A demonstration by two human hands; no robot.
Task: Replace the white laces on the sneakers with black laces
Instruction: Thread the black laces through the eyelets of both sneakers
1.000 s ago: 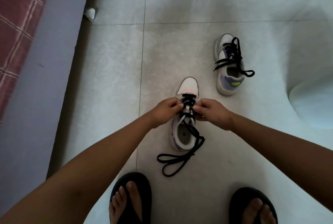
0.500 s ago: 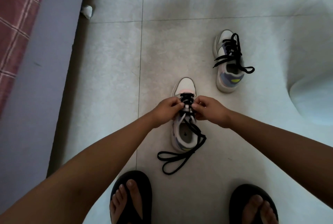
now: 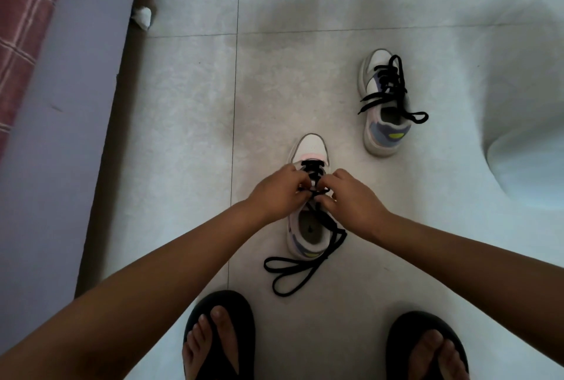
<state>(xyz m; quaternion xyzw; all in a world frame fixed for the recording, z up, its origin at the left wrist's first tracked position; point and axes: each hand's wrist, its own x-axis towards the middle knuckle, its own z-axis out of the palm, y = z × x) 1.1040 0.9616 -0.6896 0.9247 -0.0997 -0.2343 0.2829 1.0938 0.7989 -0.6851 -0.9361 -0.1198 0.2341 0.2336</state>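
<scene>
I am looking down at the near sneaker (image 3: 308,227), which is standing on the tiled floor (image 3: 183,135) just ahead of my two feet in black flip-flops (image 3: 219,340). My left hand (image 3: 276,193) is curling its fingers at the left side of the sneaker's eyelets, its grip pinching the black lace (image 3: 305,269) there. My right hand (image 3: 354,196) is doing the same from the right side, fingers bent and pinching the lace over the tongue. The lace is crossing the upper eyelets near the toe, and its loose ends are trailing out past the heel and lying in loops on the floor. The second sneaker (image 3: 384,104) is sitting further off to the right, well apart, already carrying black laces with the ends hanging loose. A crumpled white scrap (image 3: 142,16) is lying by the bed edge (image 3: 61,104) at the left.
</scene>
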